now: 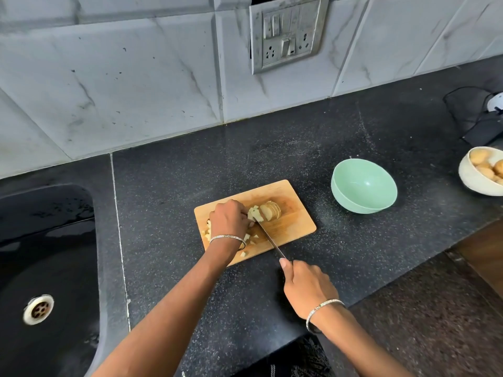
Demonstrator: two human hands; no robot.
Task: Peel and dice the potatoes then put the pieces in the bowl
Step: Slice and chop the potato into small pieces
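A peeled, sliced potato [268, 211] lies on the wooden cutting board [294, 221]. My left hand [228, 221] presses down on its left end, fingers curled over the slices. My right hand [306, 288] grips the handle of a knife [269, 238], whose blade slants across the board with its tip at the potato. Several small diced pieces [250, 238] lie on the board near my left wrist. An empty mint-green bowl [363, 186] stands to the right of the board.
A cream bowl [475, 180] of whole potatoes sits at the far right edge. A black sink [46, 240] with a drain lies on the left. A dark cable and appliance [479, 123] rest at the back right. The counter's front edge runs just behind my right wrist.
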